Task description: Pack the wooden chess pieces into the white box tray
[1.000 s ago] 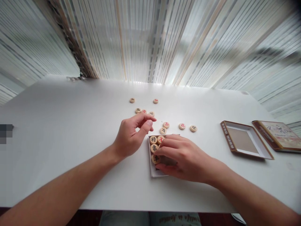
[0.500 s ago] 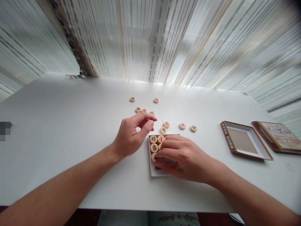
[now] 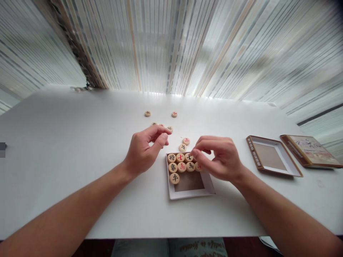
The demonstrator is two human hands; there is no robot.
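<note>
A shallow white box tray point(image 3: 191, 194) lies on the white table point(image 3: 80, 150) in front of me. Several round wooden chess pieces point(image 3: 181, 166) with black or red characters fill its far rows. My right hand point(image 3: 219, 159) hovers over the tray's far right corner, fingers curled with the tips pinched together; I cannot see what they hold. My left hand point(image 3: 144, 150) is raised just left of the tray, thumb against forefinger in a pinch, its contents hidden. Loose pieces point(image 3: 185, 141) lie between and beyond the hands.
More loose pieces point(image 3: 147, 113) sit farther back on the table. At the right lie an open brown-edged box half point(image 3: 272, 159) and a printed box lid point(image 3: 311, 150). Striped blinds hang behind the table. My lap shows below the near edge.
My right hand has lifted off the tray and moved back to its far right corner, uncovering the rows of pieces. My left hand has hardly moved.
</note>
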